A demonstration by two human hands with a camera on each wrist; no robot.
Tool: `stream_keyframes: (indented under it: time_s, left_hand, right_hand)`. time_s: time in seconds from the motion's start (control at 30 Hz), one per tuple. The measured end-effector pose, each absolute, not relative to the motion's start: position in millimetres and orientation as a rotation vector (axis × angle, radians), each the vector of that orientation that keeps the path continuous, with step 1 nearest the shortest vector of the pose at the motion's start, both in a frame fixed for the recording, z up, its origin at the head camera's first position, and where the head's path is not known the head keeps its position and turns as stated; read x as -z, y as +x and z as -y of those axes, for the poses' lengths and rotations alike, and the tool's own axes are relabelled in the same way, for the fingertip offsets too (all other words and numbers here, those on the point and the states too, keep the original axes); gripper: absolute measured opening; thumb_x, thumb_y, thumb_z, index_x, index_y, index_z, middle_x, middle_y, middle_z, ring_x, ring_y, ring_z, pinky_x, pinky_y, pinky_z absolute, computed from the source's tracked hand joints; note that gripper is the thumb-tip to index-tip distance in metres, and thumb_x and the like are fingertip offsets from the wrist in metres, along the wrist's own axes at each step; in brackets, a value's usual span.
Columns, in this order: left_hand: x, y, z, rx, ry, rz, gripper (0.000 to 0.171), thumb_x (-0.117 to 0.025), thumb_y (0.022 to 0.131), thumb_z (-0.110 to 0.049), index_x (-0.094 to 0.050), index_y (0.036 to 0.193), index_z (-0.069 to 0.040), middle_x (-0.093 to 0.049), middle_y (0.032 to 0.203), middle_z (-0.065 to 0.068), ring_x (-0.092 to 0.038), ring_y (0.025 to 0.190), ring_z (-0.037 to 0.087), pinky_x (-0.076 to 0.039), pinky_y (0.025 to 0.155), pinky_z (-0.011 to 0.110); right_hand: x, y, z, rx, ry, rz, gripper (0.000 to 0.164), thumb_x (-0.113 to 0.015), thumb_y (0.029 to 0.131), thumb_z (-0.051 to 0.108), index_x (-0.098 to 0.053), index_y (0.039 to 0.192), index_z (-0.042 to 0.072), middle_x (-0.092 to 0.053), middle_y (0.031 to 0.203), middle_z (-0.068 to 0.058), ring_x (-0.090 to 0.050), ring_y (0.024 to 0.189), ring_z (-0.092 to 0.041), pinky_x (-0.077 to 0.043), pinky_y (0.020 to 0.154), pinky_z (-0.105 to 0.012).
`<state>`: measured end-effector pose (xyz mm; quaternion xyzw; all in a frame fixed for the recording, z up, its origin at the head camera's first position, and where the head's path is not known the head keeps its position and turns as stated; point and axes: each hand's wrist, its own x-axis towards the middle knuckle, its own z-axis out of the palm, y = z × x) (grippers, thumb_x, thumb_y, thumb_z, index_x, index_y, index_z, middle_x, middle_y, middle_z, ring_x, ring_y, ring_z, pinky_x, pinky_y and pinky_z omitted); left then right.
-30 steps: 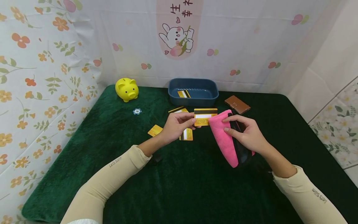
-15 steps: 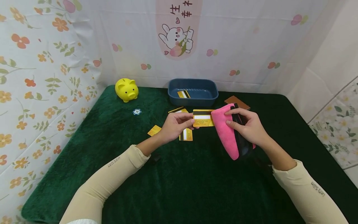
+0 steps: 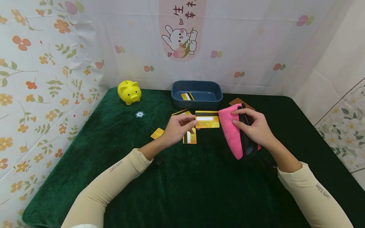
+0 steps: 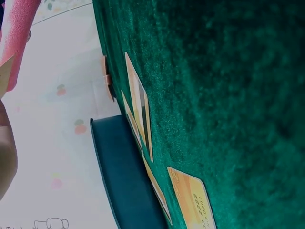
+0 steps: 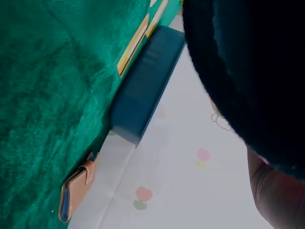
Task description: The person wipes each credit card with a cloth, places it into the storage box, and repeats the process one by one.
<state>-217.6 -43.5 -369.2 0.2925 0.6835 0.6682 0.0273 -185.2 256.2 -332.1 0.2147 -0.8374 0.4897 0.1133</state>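
One pouch (image 3: 231, 130) has shifted; one card (image 3: 207, 119) is pinched.

Dark fabric (image 5: 271, 76) fills upper right, hand (image 5: 281, 198) below; blue bin (image 5: 143, 86) beside yellow cards (image 5: 133, 45); brown wallet (image 5: 80, 188) lower left.

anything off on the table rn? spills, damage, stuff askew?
No spill or damage shows. Mildly untidy: the loose yellow cards lie at mismatched angles on the green cloth, just this side of the blue bin, while one similar card sits inside it. The held card, in the left hand, looks unbent where visible.
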Motion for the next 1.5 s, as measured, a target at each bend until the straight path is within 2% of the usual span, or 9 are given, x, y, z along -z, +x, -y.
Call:
stream_keyframes:
  time_s: [0.1, 0.27, 0.5, 0.73, 0.9, 1.0, 1.13, 1.23, 1.5]
  left_hand:
    - [370.0, -218.4, 42.4, -2.063, 0.857, -2.123, 0.025, -0.06, 0.098, -0.003, -0.062, 0.121, 0.009, -0.07, 0.104, 0.022, -0.069, 0.085, 0.035, -0.057, 0.066, 0.026]
    - [371.1, -219.8, 41.6, -2.06, 0.817, -2.103, 0.035, -0.06, 0.098, -0.003, -0.053, 0.133, 0.001, -0.07, 0.106, 0.021, -0.07, 0.083, 0.023, -0.057, 0.067, 0.027]
    - [372.2, -220.7, 41.7, -2.076, 0.864, -2.061, 0.044, -0.06, 0.097, 0.002, -0.046, 0.138, 0.003, -0.069, 0.106, 0.024, -0.065, 0.089, 0.043, -0.058, 0.068, 0.034]
    - [372.9, -221.5, 43.1, -2.127, 0.87, -2.013, 0.044, -0.059, 0.096, 0.005, -0.047, 0.138, 0.002, -0.064, 0.111, 0.024, -0.064, 0.091, 0.047, -0.058, 0.069, 0.037]
    - [372.7, -222.3, 44.1, -2.136, 0.861, -2.0, 0.049, -0.06, 0.094, 0.007, -0.045, 0.14, 0.002, -0.057, 0.115, 0.021, -0.066, 0.089, 0.042, -0.057, 0.069, 0.034]
    - [373.3, -222.8, 44.6, -2.122, 0.858, -2.012, 0.048, -0.061, 0.094, 0.008, -0.047, 0.139, 0.002, -0.058, 0.115, 0.02, -0.068, 0.086, 0.031, -0.058, 0.069, 0.034]
    - [373.4, -222.8, 45.2, -2.109, 0.861, -2.037, 0.043, -0.062, 0.093, 0.008, -0.052, 0.135, 0.005, -0.059, 0.113, 0.02, -0.068, 0.083, 0.015, -0.058, 0.073, 0.049]
    - [373.0, -222.6, 45.6, -2.103, 0.861, -2.053, 0.042, -0.062, 0.093, 0.007, -0.053, 0.134, 0.005, -0.059, 0.113, 0.02, -0.067, 0.084, 0.014, -0.056, 0.074, 0.054]
    - [377.1, -224.9, 47.9, -2.136, 0.904, -1.996, 0.039, -0.059, 0.094, 0.009, -0.053, 0.132, 0.011, -0.058, 0.114, 0.021, -0.067, 0.092, 0.011, -0.058, 0.075, 0.032]
  right_hand:
    - [333.9, -183.6, -257.6, -1.431, 0.625, 2.464, 0.029, -0.066, 0.092, -0.001, -0.063, 0.121, 0.002, -0.062, 0.101, 0.001, -0.06, 0.074, -0.013, -0.054, 0.064, -0.021]
    - [336.6, -181.6, -258.8, -1.453, 0.636, 2.466, 0.028, -0.065, 0.093, -0.001, -0.063, 0.12, 0.002, -0.062, 0.101, 0.001, -0.06, 0.074, -0.014, -0.054, 0.064, -0.022]
    - [338.6, -180.5, -259.3, -1.47, 0.654, 2.449, 0.026, -0.065, 0.092, -0.002, -0.063, 0.119, 0.001, -0.062, 0.1, -0.001, -0.06, 0.073, -0.013, -0.054, 0.063, -0.022]
    - [340.2, -181.3, -257.9, -1.479, 0.664, 2.444, 0.026, -0.066, 0.092, -0.003, -0.064, 0.117, 0.001, -0.062, 0.098, -0.001, -0.059, 0.072, -0.013, -0.053, 0.062, -0.021]
    - [340.6, -181.4, -257.4, -1.476, 0.663, 2.451, 0.026, -0.066, 0.092, -0.003, -0.064, 0.118, 0.001, -0.062, 0.099, -0.001, -0.06, 0.072, -0.013, -0.054, 0.062, -0.021]
    - [341.1, -181.5, -257.2, -1.479, 0.66, 2.456, 0.026, -0.065, 0.092, -0.002, -0.063, 0.118, 0.001, -0.062, 0.099, -0.001, -0.06, 0.073, -0.013, -0.054, 0.062, -0.022]
    - [342.0, -181.6, -257.1, -1.482, 0.663, 2.455, 0.026, -0.065, 0.092, -0.003, -0.063, 0.118, 0.001, -0.062, 0.099, 0.0, -0.06, 0.073, -0.013, -0.055, 0.063, -0.022]
    - [342.5, -181.8, -256.8, -1.486, 0.666, 2.451, 0.026, -0.065, 0.092, -0.003, -0.063, 0.118, 0.001, -0.062, 0.099, 0.0, -0.06, 0.073, -0.013, -0.055, 0.063, -0.022]
    - [342.3, -181.3, -255.5, -1.502, 0.663, 2.463, 0.026, -0.064, 0.093, -0.002, -0.063, 0.118, 0.001, -0.062, 0.1, 0.0, -0.061, 0.073, -0.014, -0.056, 0.063, -0.023]
